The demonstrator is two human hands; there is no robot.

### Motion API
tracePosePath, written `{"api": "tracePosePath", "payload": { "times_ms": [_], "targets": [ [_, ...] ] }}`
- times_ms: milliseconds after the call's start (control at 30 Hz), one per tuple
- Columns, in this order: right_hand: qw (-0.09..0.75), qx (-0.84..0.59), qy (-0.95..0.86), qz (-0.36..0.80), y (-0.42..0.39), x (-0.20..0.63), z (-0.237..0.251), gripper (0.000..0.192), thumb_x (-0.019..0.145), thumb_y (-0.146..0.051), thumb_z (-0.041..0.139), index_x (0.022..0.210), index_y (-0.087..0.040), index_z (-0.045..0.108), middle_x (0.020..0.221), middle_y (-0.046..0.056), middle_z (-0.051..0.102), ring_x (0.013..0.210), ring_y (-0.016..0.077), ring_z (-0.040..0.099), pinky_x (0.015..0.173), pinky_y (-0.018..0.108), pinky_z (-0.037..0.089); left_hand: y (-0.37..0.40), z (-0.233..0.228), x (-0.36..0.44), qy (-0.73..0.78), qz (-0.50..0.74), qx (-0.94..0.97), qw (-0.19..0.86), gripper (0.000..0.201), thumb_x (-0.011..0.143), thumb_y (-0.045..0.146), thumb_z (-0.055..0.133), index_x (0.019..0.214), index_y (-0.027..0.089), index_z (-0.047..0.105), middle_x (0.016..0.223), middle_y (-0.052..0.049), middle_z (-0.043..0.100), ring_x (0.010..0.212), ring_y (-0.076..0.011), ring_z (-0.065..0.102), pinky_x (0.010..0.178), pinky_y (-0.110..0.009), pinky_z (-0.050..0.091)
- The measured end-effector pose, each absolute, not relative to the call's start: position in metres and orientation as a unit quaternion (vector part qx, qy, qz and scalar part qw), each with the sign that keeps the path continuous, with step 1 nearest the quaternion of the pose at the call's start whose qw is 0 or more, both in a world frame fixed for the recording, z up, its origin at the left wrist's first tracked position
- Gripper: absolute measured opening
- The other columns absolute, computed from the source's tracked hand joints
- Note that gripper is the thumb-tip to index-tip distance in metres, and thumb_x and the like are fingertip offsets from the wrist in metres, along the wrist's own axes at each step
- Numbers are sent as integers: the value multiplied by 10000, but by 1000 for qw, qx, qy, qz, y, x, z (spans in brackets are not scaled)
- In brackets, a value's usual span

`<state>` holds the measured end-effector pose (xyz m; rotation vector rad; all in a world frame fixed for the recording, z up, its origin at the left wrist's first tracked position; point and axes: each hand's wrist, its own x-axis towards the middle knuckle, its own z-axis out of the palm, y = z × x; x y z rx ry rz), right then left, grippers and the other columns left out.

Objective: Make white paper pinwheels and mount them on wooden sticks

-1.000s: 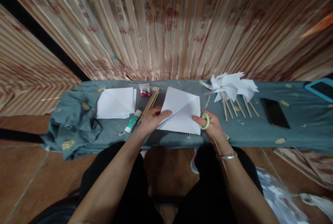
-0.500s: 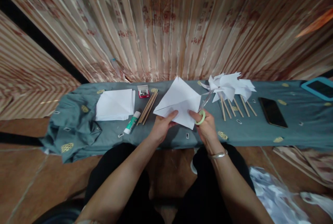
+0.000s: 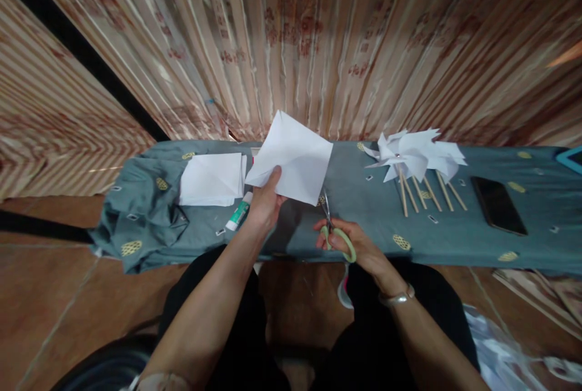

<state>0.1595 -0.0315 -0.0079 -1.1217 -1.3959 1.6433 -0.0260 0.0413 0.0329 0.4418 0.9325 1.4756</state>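
Holding: my left hand pinches the creased paper square by its near edge, lifted above the table.
Scissors: my right hand has its fingers closed through the green handles of the scissors, blades pointing at the paper's lower corner.
Doing it well: I judge I should keep the sheet taut and follow a crease.
Around: paper stack and glue stick to the left; finished pinwheels and phone to the right.
In the way: nothing between blades and paper.

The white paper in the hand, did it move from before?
Yes. The white paper went up and left, off the table, now partly over the paper stack, held by the left hand.
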Motion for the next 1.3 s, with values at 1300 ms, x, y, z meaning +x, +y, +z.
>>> {"api": "tracePosePath", "payload": {
  "times_ms": [1300],
  "targets": [
    [294,-447,-555,637,-31,152,1,540,676,-640,713,915,-161,644,725,23,643,658,144,595,605,260,469,38,33,-21,422,612,215,633,297,841,164,629,1135,205,621,1118,-56,709,955,-188,687,789,-302,572]
  ]
}}
